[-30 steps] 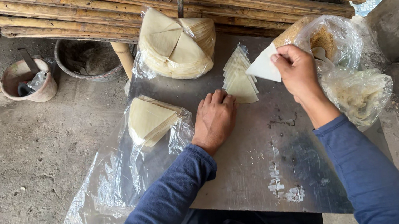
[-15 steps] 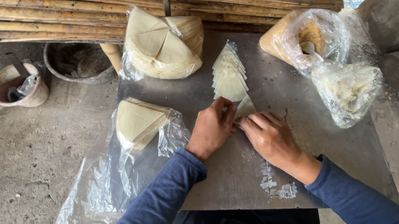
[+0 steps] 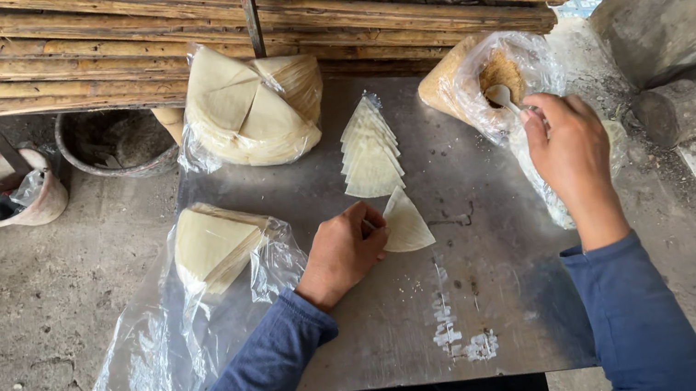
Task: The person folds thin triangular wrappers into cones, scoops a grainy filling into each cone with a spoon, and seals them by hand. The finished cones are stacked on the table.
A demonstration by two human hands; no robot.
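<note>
A pale triangular wrapper (image 3: 406,224) is pinned flat near the middle of the grey counter (image 3: 497,311) by the curled fingers (image 3: 372,229) of the left hand (image 3: 343,254), just below a fanned row of wrappers (image 3: 369,147), with bare counter left open toward the near edge. A spoon (image 3: 502,97) is pinched by the closed fingers of the right hand (image 3: 570,149) at the mouth of a clear bag of brown filling (image 3: 478,77) near the counter's right edge. A bagged stack of wrappers (image 3: 212,245) overhangs the left edge, and a larger bagged bundle (image 3: 252,104) sits at the far edge against bamboo poles (image 3: 109,38).
</note>
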